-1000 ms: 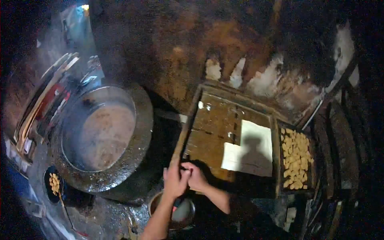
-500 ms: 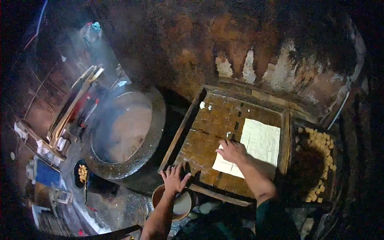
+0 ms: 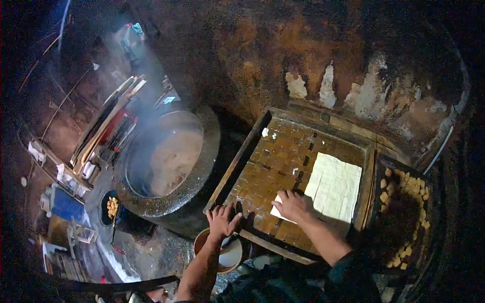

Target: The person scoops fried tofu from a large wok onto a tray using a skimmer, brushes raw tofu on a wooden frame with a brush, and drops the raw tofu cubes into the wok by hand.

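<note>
A thin white slab [image 3: 333, 184], its surface marked with lines like cuts, lies on the woven mat of a wood-framed tray [image 3: 262, 171]; its kind is unclear. My right hand [image 3: 295, 206] is over the slab's near left part, fingers bent downward and drawn together. Whatever may be between those fingers is hidden beneath the hand. My left hand [image 3: 222, 220] rests with spread fingers at the tray's near left corner. White crumbs [image 3: 265, 132] dot the mat toward the far left.
A big round vat [image 3: 177, 161] of steaming, cloudy liquid stands left of the tray. Beneath my left forearm is a bucket [image 3: 231, 252] of pale liquid. Small yellowish pieces [image 3: 422, 189] line a dark tray at right. A dark pan [image 3: 108, 207] holds more pieces at left.
My right hand has moved a little nearer to me along the slab's left side. My left hand stays at the tray corner. The whole view has shifted slightly.
</note>
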Available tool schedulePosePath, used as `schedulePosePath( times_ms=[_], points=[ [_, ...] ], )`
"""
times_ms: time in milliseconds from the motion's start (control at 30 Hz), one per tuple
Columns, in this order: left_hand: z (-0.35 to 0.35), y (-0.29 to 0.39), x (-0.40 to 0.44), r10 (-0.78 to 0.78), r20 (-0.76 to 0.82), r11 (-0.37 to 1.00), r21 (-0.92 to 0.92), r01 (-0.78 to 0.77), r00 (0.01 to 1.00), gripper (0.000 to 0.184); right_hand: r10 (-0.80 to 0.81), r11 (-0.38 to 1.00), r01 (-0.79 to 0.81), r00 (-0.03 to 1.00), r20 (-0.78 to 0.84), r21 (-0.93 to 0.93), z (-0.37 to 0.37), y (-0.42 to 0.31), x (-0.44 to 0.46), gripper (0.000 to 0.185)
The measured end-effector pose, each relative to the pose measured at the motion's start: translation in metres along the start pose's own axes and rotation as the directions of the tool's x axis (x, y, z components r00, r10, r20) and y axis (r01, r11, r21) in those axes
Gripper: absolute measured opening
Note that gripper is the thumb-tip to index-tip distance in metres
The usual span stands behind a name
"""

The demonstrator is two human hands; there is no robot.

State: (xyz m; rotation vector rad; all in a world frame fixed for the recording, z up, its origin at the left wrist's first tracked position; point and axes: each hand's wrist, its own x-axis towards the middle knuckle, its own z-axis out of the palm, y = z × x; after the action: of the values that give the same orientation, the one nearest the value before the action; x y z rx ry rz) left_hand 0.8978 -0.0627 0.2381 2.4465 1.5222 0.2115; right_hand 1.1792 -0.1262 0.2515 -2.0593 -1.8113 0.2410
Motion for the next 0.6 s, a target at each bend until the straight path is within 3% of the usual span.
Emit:
schedulePosePath(
  times_ms=[33, 100, 133, 167, 233, 267, 300, 367, 467, 500, 567, 600],
  points=[
    [0.003, -0.001, 0.002, -0.010, -0.010, 1.000, 0.005, 0.010, 1.000, 0.072, 0.001, 1.000, -0.001, 1.000, 0.002, 0.001, -0.002, 0.001, 0.002, 0.043],
    [0.005, 0.000, 0.005, -0.012, -0.014, 1.000, 0.013, 0.012, 1.000, 0.072, 0.083, 0.942, -0.053, 0.994, -0.077, 0.333, -0.009, 0.006, 0.013, 0.046],
    [0.004, -0.001, 0.005, -0.016, -0.009, 1.000, 0.003, 0.016, 1.000, 0.072, 0.104, 0.832, -0.131, 0.991, 0.081, 0.539, -0.024, 0.006, 0.015, 0.051],
    [0.003, -0.001, 0.005, -0.020, -0.002, 1.000, -0.008, 0.020, 1.000, 0.072, 0.110, 0.831, -0.137, 0.991, 0.082, 0.539, -0.030, 0.001, 0.011, 0.051],
    [0.006, -0.003, 0.004, 0.023, -0.041, 1.000, -0.009, -0.023, 0.999, 0.071, 0.151, 0.774, -0.323, 0.929, 0.337, 0.544, -0.037, -0.007, 0.003, 0.056],
    [0.007, -0.002, 0.004, -0.002, -0.037, 1.000, -0.007, 0.002, 0.999, 0.071, 0.037, 0.943, -0.139, 0.947, 0.318, 0.302, -0.003, 0.004, -0.005, 0.059],
    [0.006, 0.001, 0.004, -0.027, -0.035, 1.000, -0.007, 0.027, 0.999, 0.071, 0.030, 0.999, -0.035, 0.952, 0.303, 0.012, 0.005, -0.004, -0.018, 0.062],
    [-0.001, 0.008, 0.008, -0.033, 0.018, 0.998, -0.049, 0.034, 0.999, 0.070, 0.155, 0.979, -0.192, 0.917, 0.366, 0.065, 0.005, -0.027, -0.031, 0.064],
    [0.046, -0.013, 0.001, 0.000, 0.011, 1.000, -0.027, 0.000, 1.000, 0.068, -0.113, 0.986, 0.131, 0.980, 0.166, -0.106, 0.019, -0.030, -0.059, 0.066],
    [0.003, 0.038, 0.001, -0.084, 0.014, 0.955, -0.285, 0.084, 0.996, 0.067, -0.176, 0.968, 0.210, 0.958, 0.225, -0.139, 0.002, -0.032, -0.058, 0.064],
    [0.014, 0.055, -0.002, -0.114, 0.052, 0.881, -0.455, 0.126, 0.992, 0.066, -0.051, 0.999, 0.046, 0.951, 0.305, 0.024, -0.006, -0.032, -0.045, 0.062],
    [-0.005, 0.084, 0.000, -0.128, 0.176, 0.642, -0.736, 0.217, 0.976, 0.064, 0.015, 0.915, -0.107, 0.972, 0.233, 0.389, 0.008, -0.025, -0.036, 0.057]
  ],
)
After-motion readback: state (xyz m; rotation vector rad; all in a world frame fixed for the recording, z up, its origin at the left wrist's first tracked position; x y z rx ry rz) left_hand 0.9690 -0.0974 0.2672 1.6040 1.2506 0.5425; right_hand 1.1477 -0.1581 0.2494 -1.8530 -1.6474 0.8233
